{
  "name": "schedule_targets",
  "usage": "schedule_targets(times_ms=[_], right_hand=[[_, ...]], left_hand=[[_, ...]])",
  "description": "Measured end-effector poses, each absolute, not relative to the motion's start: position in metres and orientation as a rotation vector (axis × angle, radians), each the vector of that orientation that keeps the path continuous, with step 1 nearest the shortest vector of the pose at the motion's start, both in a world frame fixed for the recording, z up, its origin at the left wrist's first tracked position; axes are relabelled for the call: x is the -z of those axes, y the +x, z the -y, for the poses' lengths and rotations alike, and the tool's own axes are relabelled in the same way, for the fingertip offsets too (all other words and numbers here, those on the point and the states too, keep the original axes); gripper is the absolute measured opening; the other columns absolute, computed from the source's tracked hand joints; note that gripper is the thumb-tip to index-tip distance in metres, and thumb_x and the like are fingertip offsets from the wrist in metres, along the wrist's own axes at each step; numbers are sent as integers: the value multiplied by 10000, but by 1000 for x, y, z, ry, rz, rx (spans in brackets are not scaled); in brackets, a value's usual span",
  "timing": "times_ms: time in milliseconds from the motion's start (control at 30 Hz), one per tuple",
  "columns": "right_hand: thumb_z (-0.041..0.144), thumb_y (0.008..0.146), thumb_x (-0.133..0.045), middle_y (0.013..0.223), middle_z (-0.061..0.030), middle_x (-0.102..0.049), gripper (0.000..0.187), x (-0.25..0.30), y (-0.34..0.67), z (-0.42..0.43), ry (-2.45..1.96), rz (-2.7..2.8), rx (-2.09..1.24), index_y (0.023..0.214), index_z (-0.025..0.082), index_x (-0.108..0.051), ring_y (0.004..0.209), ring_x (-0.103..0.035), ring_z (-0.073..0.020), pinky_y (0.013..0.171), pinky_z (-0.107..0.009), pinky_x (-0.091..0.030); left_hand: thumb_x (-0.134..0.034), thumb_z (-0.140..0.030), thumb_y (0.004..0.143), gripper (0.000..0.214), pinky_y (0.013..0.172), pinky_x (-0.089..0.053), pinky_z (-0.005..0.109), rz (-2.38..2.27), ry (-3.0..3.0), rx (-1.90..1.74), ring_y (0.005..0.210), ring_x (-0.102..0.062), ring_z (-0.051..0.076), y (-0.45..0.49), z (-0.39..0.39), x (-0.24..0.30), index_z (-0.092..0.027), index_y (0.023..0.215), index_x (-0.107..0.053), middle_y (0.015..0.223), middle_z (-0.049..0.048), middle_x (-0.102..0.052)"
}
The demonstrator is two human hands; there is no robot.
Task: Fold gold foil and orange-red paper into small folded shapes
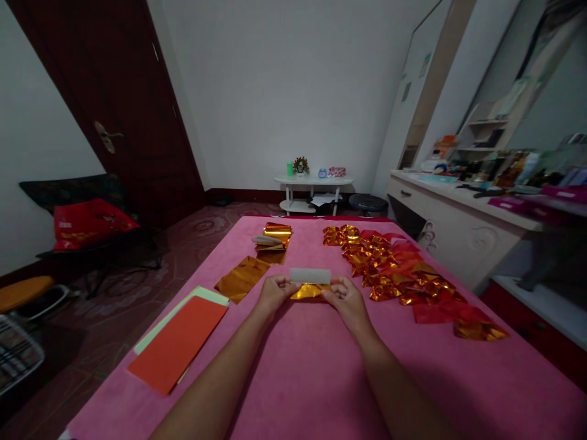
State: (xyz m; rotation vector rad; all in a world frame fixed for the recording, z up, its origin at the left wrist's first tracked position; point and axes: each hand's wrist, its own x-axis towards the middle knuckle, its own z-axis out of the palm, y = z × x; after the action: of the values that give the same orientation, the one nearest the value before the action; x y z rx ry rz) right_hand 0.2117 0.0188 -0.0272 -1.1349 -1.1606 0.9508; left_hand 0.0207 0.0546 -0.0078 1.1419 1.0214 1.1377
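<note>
Held out over the pink cloth is a piece of gold foil (310, 292) with a pale grey strip (310, 276) along its far edge. I cannot tell whether that strip is the foil's back or separate paper. My left hand (275, 291) pinches the left end, and my right hand (345, 297) pinches the right end. Left of my hands lies a flat gold foil sheet (242, 278). Beyond it are a shiny foil roll (277, 231) and a grey object (268, 241), perhaps scissors, partly unclear. Several crumpled gold foil pieces (373, 260) with red tissue (433, 311) spread out on the right.
Orange paper (181, 342) lies over pale green paper (208, 295) at the table's (302, 391) left side. A cluttered dresser (463, 208) stands along the right. A chair with a red bag (94, 223) is at left; a small white table (316, 181) stands by the wall.
</note>
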Motion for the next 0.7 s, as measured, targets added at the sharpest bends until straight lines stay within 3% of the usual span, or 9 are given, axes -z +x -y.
schedule_targets(times_ms=[100, 200, 400, 467, 600, 700], right_hand=[[350, 659, -756, 865, -18, -669, 379, 28, 211, -19, -1108, 1096, -884, 914, 221, -506, 681, -639, -151, 638, -265, -491], [341, 688, -727, 798, -9, -663, 290, 26, 209, -18, -1108, 1136, -874, 871, 220, -537, 670, -635, -154, 631, -263, -492], [301, 628, -739, 866, -35, -709, 325, 19, 207, -18, -1107, 1114, -977, 928, 215, -651, 794, -673, -197, 716, -302, -528], [294, 612, -747, 863, -37, -716, 332, 20, 207, -19, -1127, 1107, -985, 922, 208, -663, 801, -678, -202, 731, -312, -531], [298, 605, -762, 808, -28, -715, 300, 24, 211, -22, -1133, 1084, -994, 868, 196, -662, 764, -677, -197, 710, -305, -527], [295, 597, -771, 758, -16, -698, 271, 27, 213, -23, -1131, 1045, -999, 819, 189, -658, 716, -662, -180, 682, -290, -518]], left_hand=[[-846, -392, 499, 387, 495, -393, 190, -1018, 1087, -1154, 505, -564, 106, 27, -52, 13, -98, 708, -706, 591, 28, -666], [-835, -373, 522, 390, 558, -439, 210, -992, 1072, -1136, 598, -620, 143, 29, -50, 16, -104, 779, -717, 660, 43, -695], [-809, -367, 567, 349, 516, -389, 191, -990, 1113, -1121, 526, -564, 103, 25, -51, 20, -92, 738, -678, 623, 26, -663], [-785, -359, 601, 364, 544, -414, 197, -979, 1136, -1147, 549, -577, 107, 26, -51, 19, -99, 825, -664, 630, 16, -653], [-730, -265, 666, 554, 554, -436, 180, -987, 1261, -1271, 564, -575, 92, 26, -49, 14, -169, 1175, -535, 656, -35, -615], [-643, -259, 748, 417, 548, -463, 202, -953, 1447, -1243, 590, -586, 102, 24, -48, 14, -185, 1155, -584, 822, 20, -653]])
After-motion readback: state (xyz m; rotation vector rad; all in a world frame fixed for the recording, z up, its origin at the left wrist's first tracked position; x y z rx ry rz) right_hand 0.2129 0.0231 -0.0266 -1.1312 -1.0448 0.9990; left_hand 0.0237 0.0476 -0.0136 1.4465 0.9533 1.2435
